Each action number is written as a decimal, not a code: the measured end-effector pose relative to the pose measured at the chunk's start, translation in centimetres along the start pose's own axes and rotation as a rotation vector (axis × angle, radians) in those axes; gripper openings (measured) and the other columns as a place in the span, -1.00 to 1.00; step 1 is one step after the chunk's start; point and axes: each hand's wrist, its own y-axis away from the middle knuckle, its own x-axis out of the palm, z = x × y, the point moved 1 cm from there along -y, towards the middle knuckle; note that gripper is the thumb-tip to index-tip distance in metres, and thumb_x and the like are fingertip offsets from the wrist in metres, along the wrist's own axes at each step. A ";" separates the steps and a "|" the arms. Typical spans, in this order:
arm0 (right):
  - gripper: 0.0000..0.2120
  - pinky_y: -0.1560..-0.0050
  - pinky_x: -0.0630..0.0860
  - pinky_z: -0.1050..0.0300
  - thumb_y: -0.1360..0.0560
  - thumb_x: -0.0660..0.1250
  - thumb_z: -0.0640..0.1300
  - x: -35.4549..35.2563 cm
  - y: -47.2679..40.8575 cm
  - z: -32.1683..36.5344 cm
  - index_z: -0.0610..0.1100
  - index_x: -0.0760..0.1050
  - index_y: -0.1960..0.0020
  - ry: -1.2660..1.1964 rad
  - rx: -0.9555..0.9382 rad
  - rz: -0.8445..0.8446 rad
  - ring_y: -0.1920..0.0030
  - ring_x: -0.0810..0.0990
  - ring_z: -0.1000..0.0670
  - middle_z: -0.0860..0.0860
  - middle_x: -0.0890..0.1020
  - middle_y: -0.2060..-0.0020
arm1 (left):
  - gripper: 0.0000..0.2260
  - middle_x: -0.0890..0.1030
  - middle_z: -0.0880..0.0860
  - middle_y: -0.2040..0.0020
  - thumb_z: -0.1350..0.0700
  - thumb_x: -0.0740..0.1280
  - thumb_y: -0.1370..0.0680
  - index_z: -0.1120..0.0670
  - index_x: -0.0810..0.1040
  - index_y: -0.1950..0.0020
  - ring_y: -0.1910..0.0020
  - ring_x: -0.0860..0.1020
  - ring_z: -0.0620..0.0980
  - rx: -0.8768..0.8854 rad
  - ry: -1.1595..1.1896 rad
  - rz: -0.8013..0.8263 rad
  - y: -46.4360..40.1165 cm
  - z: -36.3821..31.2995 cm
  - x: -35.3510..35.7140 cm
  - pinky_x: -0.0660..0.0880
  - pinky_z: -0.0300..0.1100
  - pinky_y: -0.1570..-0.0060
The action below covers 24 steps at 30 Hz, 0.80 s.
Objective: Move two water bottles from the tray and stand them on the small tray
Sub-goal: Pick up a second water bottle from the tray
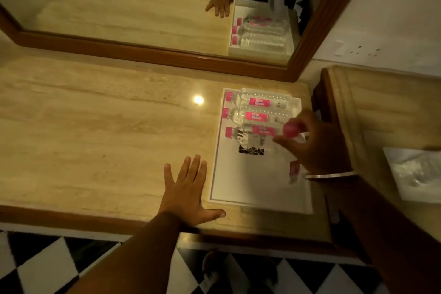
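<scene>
Right hand [317, 143] grips a blurry, mostly hidden bottle [291, 129] upright by its pink cap, three others [260, 101] lie sideways, caps frame-left, left hand [188, 194] flat, released.

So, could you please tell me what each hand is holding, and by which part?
The right hand holds a water bottle near its pink cap end. The left hand holds nothing, flat on the counter.

Counter left of tray: I see bare marble [95, 131], open for passing.
Tray far end: three lying bottles [259, 114] crowd it.
Tray near end: bare white floor [250, 181].
Far edge: mirror frame [152, 51] blocks me.
</scene>
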 end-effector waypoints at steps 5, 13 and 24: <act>-0.59 0.27 0.59 0.05 -0.39 0.41 0.10 -2.6 4.3 -1.4 -0.24 0.55 0.00 0.079 0.055 -0.142 0.25 0.63 -0.06 -0.12 0.67 0.18 | 0.21 -0.16 0.13 -0.62 -0.72 -0.02 -0.26 0.11 -0.09 -0.63 -0.58 -0.22 0.16 -0.008 -0.015 -0.008 0.0 0.3 -0.1 -0.27 0.49 -0.39; -0.51 0.23 0.59 0.02 -0.39 0.40 0.03 -3.7 6.6 -3.7 -0.28 0.51 -0.19 0.067 -0.017 -0.164 0.23 0.64 -0.14 -0.20 0.67 0.09 | 0.20 -0.20 0.12 -0.62 -0.73 -0.08 -0.25 0.08 -0.18 -0.61 -0.57 -0.23 0.15 -0.042 -0.030 0.005 0.2 -0.1 -0.4 -0.23 0.49 -0.41; -0.38 0.09 0.46 0.40 -0.29 0.44 0.13 -11.0 10.0 -4.5 -0.02 0.34 -0.27 -0.289 0.138 -0.243 0.07 0.56 0.25 0.13 0.58 0.10 | 0.32 -0.39 0.11 -0.57 -0.79 0.01 -0.11 -0.01 -0.54 -0.48 -0.55 -0.29 0.17 -0.124 0.110 -0.040 -0.6 -6.4 -5.1 -0.16 0.39 -0.46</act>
